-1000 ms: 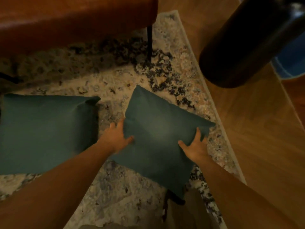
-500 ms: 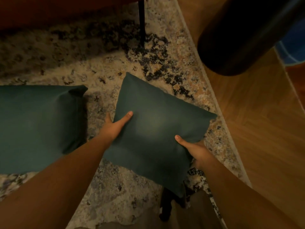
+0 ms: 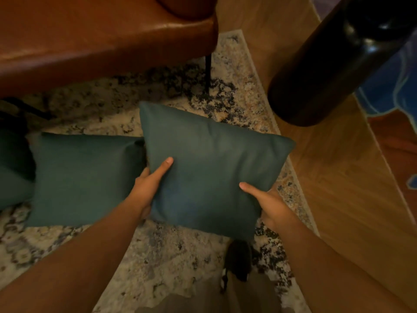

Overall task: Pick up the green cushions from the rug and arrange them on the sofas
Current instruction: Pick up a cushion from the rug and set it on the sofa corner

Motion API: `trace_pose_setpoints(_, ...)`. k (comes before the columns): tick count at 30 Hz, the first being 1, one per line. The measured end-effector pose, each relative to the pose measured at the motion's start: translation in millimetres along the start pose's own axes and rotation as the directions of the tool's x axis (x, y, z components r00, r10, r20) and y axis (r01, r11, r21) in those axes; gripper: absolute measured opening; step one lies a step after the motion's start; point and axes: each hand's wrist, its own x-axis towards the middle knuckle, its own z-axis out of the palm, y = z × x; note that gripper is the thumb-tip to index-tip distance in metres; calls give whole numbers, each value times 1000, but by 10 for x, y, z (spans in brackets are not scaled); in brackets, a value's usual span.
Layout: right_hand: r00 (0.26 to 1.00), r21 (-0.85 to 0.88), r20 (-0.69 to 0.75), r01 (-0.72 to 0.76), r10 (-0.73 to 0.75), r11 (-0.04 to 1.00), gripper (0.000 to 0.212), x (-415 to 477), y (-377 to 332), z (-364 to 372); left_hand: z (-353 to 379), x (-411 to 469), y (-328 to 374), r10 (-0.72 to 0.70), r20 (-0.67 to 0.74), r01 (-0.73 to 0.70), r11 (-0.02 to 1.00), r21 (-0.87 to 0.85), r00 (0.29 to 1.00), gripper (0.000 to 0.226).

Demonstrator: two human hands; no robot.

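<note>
Green cushion [image 3: 209, 168] pinched at opposite edges by left hand [image 3: 146, 188] and right hand [image 3: 268, 204], thumbs on top, other fingers hidden beneath; apparently just above rug [image 3: 169, 256], beside second cushion [image 3: 83, 177]. Risks slipping from shallow grip through sagging filling before reaching sofa [image 3: 101, 41].

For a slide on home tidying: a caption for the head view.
Left hand and right hand hold a green cushion by its sides over the patterned rug; a second cushion lies beside it.
</note>
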Motion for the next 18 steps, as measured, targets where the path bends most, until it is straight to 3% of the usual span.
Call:
trace_pose_setpoints(3,996,62,88,-12,7,998,82,-443,-538,247,-160,-543,579,32,-55,-33,999,-16,998,61)
trace_pose_setpoints(4,993,79,114,-1,-8,997,78,-560,-691,324,-234,-667,732,31,-61,-32,999,-17,998,61)
trace_pose_setpoints(9,987,192,126,75,-100,979,60,-1032,-1445,618,-586,-1305,1492,70,-56,-68,997,36,996,89)
trace_pose_setpoints(13,970,148,138,178,-198,973,52,-1394,-2024,801,-724,-1774,1965,108,-90,-108,994,5,990,120)
trace_pose_setpoints(18,937,104,178,286,-301,953,47,-1802,-2662,945,-816,-2326,2605,113,-74,-116,992,-42,991,105)
